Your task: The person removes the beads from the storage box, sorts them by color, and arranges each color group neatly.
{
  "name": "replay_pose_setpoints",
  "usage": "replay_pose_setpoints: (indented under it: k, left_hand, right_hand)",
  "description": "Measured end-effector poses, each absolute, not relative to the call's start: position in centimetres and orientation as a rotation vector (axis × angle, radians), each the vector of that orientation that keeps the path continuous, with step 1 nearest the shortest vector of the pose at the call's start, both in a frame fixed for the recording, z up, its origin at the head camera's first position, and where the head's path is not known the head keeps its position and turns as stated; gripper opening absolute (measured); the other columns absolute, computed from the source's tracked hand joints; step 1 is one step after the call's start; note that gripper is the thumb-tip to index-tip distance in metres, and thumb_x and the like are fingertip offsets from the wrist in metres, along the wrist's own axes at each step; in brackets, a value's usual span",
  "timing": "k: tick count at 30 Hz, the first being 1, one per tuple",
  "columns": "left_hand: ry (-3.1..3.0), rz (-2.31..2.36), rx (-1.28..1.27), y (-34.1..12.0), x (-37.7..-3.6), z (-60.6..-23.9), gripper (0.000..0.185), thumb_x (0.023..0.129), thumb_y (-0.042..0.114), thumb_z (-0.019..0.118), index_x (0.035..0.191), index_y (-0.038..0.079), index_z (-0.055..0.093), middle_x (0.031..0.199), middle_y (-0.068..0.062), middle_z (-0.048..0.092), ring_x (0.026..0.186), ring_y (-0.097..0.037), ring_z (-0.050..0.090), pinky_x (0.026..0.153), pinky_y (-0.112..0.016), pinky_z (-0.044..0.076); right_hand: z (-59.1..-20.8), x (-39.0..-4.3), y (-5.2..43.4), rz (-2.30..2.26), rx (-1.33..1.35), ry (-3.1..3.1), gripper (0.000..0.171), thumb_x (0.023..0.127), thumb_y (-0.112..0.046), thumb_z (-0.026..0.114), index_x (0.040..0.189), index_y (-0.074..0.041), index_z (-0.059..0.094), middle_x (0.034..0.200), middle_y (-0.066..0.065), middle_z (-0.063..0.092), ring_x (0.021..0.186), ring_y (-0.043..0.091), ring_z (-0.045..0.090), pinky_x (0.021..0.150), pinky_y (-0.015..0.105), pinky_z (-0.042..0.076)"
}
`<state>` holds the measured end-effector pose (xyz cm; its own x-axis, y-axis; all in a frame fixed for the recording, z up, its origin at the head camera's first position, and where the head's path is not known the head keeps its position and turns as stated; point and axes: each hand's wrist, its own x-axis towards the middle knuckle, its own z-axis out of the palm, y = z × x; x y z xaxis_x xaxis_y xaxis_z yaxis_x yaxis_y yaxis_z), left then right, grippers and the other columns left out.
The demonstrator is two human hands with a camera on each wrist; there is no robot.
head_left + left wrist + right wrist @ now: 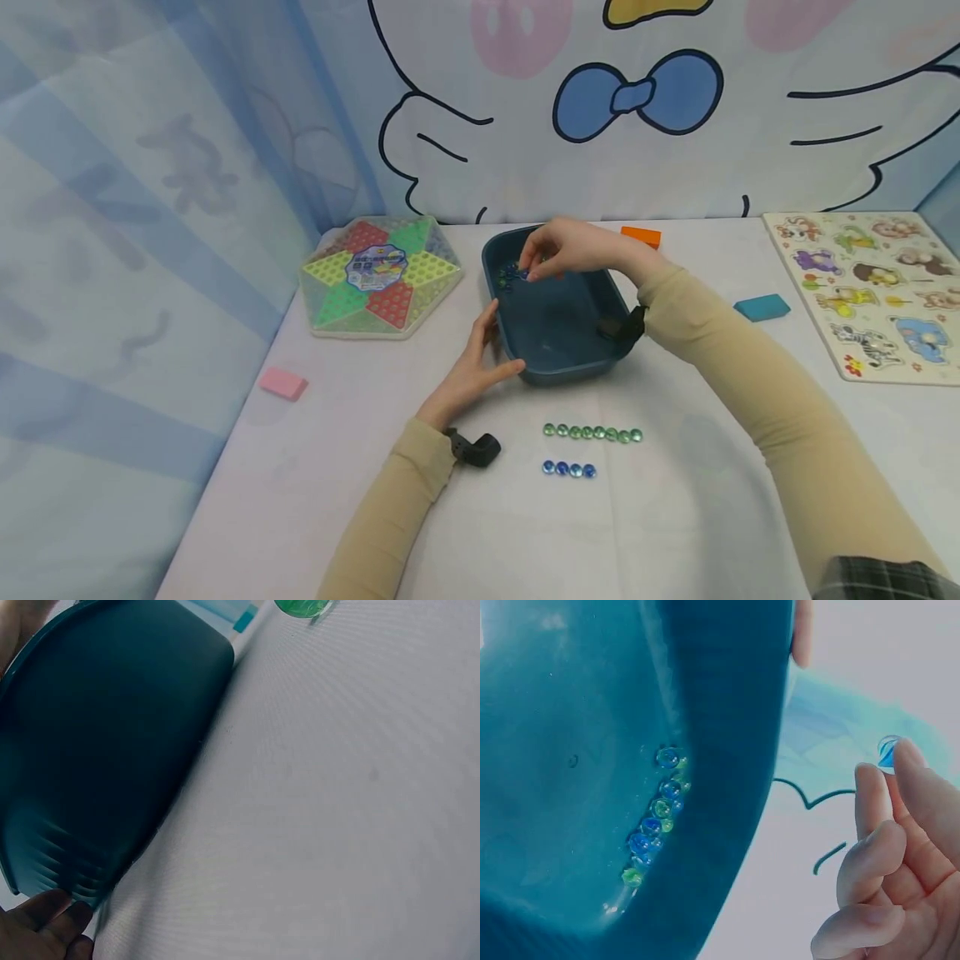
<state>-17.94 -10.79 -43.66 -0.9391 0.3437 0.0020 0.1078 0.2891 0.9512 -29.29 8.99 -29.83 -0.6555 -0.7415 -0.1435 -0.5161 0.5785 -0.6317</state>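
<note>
Nearest us on the counter lies a row of four blue marbles, and just beyond it a longer row of green marbles. Past these we see the left hand resting with spread fingers against the near left corner of the teal bin, steadying it, we judge. Over the bin's far left part, the right hand pinches a swirled marble between thumb and forefinger. We take the step in hand to be picking a marble out; the next move calls for a firm pinch and a path clear of the rim.

The head view hardly shows us what is pinched; the right wrist view shows it clear with blue inside, and loose marbles, blue and green, gathered along the bin's inner wall. Only the left wrist view shows us ridges on its outer wall.
</note>
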Motion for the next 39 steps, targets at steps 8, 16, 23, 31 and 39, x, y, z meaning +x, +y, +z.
replay_pose_setpoints:
  k: [8, 16, 23, 31, 39]
  left_hand:
    - [2.299, 1.710, 0.393, -10.8, -18.2, -43.4, 0.092, 0.086, 0.018, 0.064, 0.149, 0.029, -0.002, 0.156, -0.004, 0.003, 0.142, -0.025, 0.012, 0.115, -0.047, 0.011]
    - [2.364, 1.719, 0.416, -10.7, -17.9, -43.7, 0.092, 0.082, 0.038, 0.067, 0.146, 0.041, 0.001, 0.155, 0.003, 0.006, 0.141, -0.020, 0.016, 0.114, -0.045, 0.014]
    - [2.373, 1.717, 0.427, -10.8, -17.9, -43.9, 0.093, 0.082, 0.036, 0.068, 0.146, 0.040, 0.000, 0.155, 0.002, 0.005, 0.141, -0.022, 0.016, 0.114, -0.046, 0.015]
    - [2.378, 1.709, 0.421, -10.8, -18.0, -43.9, 0.092, 0.083, 0.037, 0.067, 0.146, 0.039, 0.000, 0.155, 0.000, 0.006, 0.141, -0.024, 0.016, 0.114, -0.047, 0.014]
    - [2.373, 1.704, 0.408, -10.7, -18.0, -43.7, 0.092, 0.084, 0.027, 0.067, 0.147, 0.039, 0.000, 0.155, 0.000, 0.005, 0.141, -0.023, 0.015, 0.114, -0.046, 0.013]
  right_hand:
    - [-29.3, -27.3, 10.8, -0.820, -1.031, 2.401, 0.018, 0.085, -0.018, 0.066, 0.100, -0.008, 0.065, 0.090, 0.006, 0.063, 0.067, 0.023, 0.055, 0.062, 0.032, 0.050]
    - [-29.5, -24.8, 12.9, -0.840, -1.068, 2.360, 0.019, 0.085, -0.021, 0.067, 0.100, -0.010, 0.064, 0.090, 0.002, 0.064, 0.069, 0.019, 0.057, 0.062, 0.030, 0.052]
    - [-30.2, -22.7, 14.7, -0.868, -1.059, 2.333, 0.018, 0.084, -0.022, 0.068, 0.098, -0.012, 0.065, 0.084, 0.000, 0.064, 0.065, 0.017, 0.054, 0.058, 0.026, 0.048]
    - [-31.4, -20.0, 15.6, -0.899, -1.084, 2.262, 0.015, 0.082, -0.022, 0.069, 0.094, -0.014, 0.066, 0.083, -0.003, 0.065, 0.062, 0.014, 0.051, 0.054, 0.021, 0.043]
    - [-33.2, -17.5, 16.7, -0.894, -1.114, 2.216, 0.012, 0.083, -0.025, 0.068, 0.093, -0.018, 0.067, 0.083, -0.008, 0.065, 0.064, 0.011, 0.051, 0.055, 0.021, 0.042]
